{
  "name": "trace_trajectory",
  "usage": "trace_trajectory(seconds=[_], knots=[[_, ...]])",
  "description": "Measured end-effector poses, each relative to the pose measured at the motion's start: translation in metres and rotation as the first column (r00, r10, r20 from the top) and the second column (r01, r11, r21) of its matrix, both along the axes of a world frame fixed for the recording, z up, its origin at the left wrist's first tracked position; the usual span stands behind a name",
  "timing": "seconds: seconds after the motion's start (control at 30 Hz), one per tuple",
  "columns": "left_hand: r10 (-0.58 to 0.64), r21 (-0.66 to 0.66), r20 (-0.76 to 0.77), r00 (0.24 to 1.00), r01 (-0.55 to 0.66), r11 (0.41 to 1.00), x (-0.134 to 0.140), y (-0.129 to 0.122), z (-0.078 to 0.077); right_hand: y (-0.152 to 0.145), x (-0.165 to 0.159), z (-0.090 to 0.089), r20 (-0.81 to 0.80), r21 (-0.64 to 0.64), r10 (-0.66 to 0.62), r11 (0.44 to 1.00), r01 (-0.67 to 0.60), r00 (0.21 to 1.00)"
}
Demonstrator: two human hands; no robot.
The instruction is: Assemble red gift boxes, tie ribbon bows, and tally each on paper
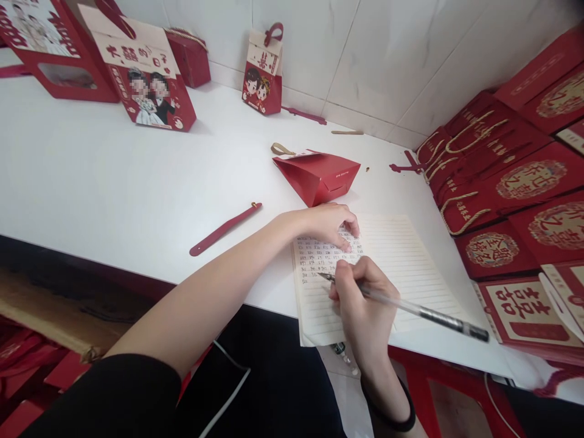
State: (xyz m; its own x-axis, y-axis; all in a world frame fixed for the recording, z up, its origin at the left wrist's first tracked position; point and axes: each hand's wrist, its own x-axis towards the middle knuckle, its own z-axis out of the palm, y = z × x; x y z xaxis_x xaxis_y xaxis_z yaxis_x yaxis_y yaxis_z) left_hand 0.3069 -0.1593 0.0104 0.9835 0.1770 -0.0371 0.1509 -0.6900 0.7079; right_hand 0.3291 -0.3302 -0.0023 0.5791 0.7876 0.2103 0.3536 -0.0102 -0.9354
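My right hand (367, 304) grips a clear-barrelled pen (422, 311) with a dark cap on its back end. Its tip is at the written rows on a lined notebook (417, 274). The left page carries several rows of small handwritten numbers; the right page shows bare lines. Across the upper part of the notebook lies my left hand (331, 224), empty, thumb apart from the bent fingers. Just beyond it a red folded gift box (335, 173) with a tan loop rests on its side. A dark red strap (225, 230) with a small metal stud lies left of the notebook.
Upright red gift boxes (263, 76) stand along the tiled wall, with a larger portrait box (146, 91) at left. Stacked red bags and boxes (497, 164) line the right side. Loose straps (305, 115) lie near the wall. The white table's (114, 176) front edge runs before my lap.
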Motion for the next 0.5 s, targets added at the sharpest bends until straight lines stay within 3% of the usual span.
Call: trace_trajectory(seconds=[0.1, 0.23, 0.37, 0.43, 0.5], knots=[[0.001, 0.009, 0.035, 0.999, -0.002, 1.0, -0.002, -0.001, -0.002, -0.004, -0.002, 0.006, -0.034, 0.156, 0.139, 0.979, -0.132, 0.99], [0.081, -0.065, 0.113, 0.99, -0.074, 0.995, -0.007, -0.005, -0.007, 0.01, -0.015, 0.026, 0.242, 0.196, 0.434, 0.854, -0.481, 0.868], [0.155, -0.011, 0.216, 0.964, -0.157, 0.988, -0.01, -0.007, -0.012, 0.055, -0.036, 0.045, 0.589, 0.079, 0.565, 0.671, -0.737, 0.578], [0.182, 0.064, 0.225, 0.957, -0.201, 0.978, -0.008, -0.01, -0.012, 0.084, -0.044, 0.047, 0.676, -0.099, 0.62, 0.611, -0.785, 0.398], [0.238, 0.105, 0.225, 0.945, -0.266, 0.958, -0.006, -0.013, -0.011, 0.111, -0.047, 0.044, 0.706, -0.314, 0.668, 0.592, -0.742, 0.234]])
